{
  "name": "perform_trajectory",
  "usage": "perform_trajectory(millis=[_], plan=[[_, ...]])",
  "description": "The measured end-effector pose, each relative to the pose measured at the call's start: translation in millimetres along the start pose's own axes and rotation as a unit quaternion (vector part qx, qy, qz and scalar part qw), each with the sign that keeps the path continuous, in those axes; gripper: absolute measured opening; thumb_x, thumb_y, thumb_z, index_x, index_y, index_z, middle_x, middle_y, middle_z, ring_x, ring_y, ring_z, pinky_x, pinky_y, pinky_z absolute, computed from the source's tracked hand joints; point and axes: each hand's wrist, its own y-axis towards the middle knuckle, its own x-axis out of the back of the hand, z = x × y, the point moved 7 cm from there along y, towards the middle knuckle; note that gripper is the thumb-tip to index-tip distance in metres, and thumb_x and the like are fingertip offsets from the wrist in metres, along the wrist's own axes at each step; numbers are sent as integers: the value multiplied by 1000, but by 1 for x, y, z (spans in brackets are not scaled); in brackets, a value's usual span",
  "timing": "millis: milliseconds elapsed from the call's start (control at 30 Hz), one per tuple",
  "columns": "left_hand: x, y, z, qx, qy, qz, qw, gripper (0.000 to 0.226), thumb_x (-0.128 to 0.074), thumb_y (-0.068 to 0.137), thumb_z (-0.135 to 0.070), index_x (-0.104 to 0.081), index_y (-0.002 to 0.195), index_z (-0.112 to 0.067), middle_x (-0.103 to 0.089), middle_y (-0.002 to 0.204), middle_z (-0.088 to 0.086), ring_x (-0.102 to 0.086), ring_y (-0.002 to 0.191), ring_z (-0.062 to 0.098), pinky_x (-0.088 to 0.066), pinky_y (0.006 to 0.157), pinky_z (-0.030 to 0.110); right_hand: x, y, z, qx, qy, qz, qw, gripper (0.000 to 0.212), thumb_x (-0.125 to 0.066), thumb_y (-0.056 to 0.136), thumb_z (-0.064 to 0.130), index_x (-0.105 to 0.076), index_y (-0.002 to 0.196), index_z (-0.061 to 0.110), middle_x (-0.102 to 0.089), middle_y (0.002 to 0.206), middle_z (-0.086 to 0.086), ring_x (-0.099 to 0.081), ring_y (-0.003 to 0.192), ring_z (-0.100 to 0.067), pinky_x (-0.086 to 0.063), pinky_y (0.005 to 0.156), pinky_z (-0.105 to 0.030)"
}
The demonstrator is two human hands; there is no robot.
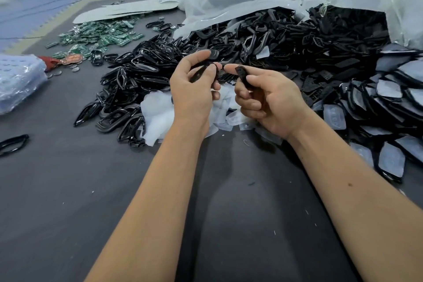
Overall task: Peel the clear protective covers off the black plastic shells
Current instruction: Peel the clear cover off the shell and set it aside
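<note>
Fingers of the left hand (194,82) curl round a black plastic shell (201,71) while the right hand (267,101) pinches a small black piece (242,74), both held above the table (68,178) before the heap of shells (251,39). These parts look light, stiff and glossy, likely slippery; the thin film is probably best caught at an edge.

left hand (194,82) gripping black shell (202,71), right hand (267,98) pinching black piece (242,73)
</note>
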Motion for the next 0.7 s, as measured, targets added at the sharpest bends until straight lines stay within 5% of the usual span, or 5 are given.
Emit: perform_trajectory(millis=[200, 333, 533, 700], plan=[[-2, -1, 5, 20, -25, 5, 999, 31, -44, 105, -9, -74, 95, -9, -59, 85, 6, -52, 61, 15, -40, 49, 23, 3, -2, 4, 57, -69, -49, 995, 15, -39, 110, 6, -54, 110, 6, -75, 90, -14, -50, 47, -16, -33, 38, -21], [-11, -5, 11, 22, -3, 13, 1000, 34, -37, 104, -12, -69, 93, -15, -48, 79, 1, -44, 55, 9, -34, 45, 24, 3, -3, 2, 64, -57, -70, 994, 13, -44, 110, 7, -55, 104, 7, -74, 96, -13, -66, 65, -19, -42, 42, -21], [-13, -10, 4, -83, 132, -8, 988, 8, -63, 99, -9, -59, 96, -15, -68, 82, 10, -63, 67, 12, -54, 62, 31, 13, -5, 8, 121, -68, -134, 981, 10, -60, 102, 1, -70, 100, 5, -74, 87, -9, -67, 68, -17, -49, 50, -21], [3, -10, 0, -112, 135, -75, 982, 14, -69, 94, -4, -56, 94, -9, -70, 81, 18, -71, 56, 17, -63, 63, 41, 38, -16, 25, 210, -173, -274, 922, 11, -75, 92, 3, -78, 94, 14, -74, 75, 1, -62, 61, -10, -53, 58, -25]])
